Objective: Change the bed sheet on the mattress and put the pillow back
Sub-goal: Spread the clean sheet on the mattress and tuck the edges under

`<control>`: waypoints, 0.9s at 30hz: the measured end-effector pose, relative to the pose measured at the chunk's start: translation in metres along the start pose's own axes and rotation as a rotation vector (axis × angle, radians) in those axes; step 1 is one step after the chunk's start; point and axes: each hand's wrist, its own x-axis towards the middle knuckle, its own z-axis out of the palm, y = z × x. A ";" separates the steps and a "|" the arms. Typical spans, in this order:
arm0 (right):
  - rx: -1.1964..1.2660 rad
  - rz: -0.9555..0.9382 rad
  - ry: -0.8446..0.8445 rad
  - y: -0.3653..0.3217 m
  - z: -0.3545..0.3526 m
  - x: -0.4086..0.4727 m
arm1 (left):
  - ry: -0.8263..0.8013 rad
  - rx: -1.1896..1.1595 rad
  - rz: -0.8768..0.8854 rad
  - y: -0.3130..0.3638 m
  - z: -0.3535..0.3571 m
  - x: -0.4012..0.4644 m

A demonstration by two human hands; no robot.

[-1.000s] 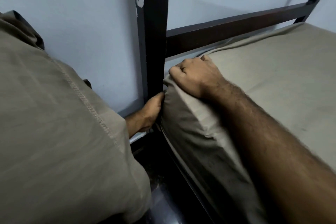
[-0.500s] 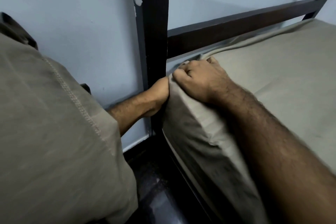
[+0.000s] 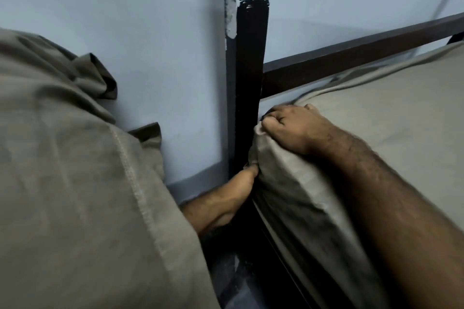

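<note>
- olive-grey cotton bed sheet point(image 3: 391, 118) covers the mattress corner at 3 o'clock, against the dark wooden bedpost point(image 3: 249, 88).
- right hand point(image 3: 291, 125), fingers curled, presses and grips the sheet at the corner top.
- left hand point(image 3: 241, 183), at 6 o'clock of the right, reaches between post and mattress side; fingers hidden, grasp cannot be told.
- loose sheet fabric point(image 3: 75, 170) drapes at 9 o'clock.
</note>
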 end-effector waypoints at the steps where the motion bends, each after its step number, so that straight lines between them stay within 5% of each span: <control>1: -0.015 0.012 -0.014 -0.002 -0.001 0.001 | 0.023 -0.076 0.011 -0.002 0.003 0.003; 7: -0.148 0.035 -0.032 -0.015 -0.005 0.001 | 0.061 -0.186 0.043 0.000 -0.002 0.016; 15: -0.104 0.074 0.003 -0.010 0.002 0.000 | 0.089 0.006 0.065 0.017 0.003 0.027; 18: -0.059 0.104 0.032 -0.006 0.007 0.001 | 0.101 0.556 0.070 0.033 -0.008 0.015; 21: -0.066 0.144 0.019 -0.004 0.009 0.005 | 0.277 1.084 0.084 0.027 -0.027 0.001; 25: -0.119 0.224 -0.067 -0.004 0.009 0.013 | 0.064 0.702 -0.025 -0.012 -0.012 -0.018; 27: -0.139 0.271 -0.104 -0.007 0.009 0.018 | 0.133 0.594 -0.014 -0.025 -0.004 -0.010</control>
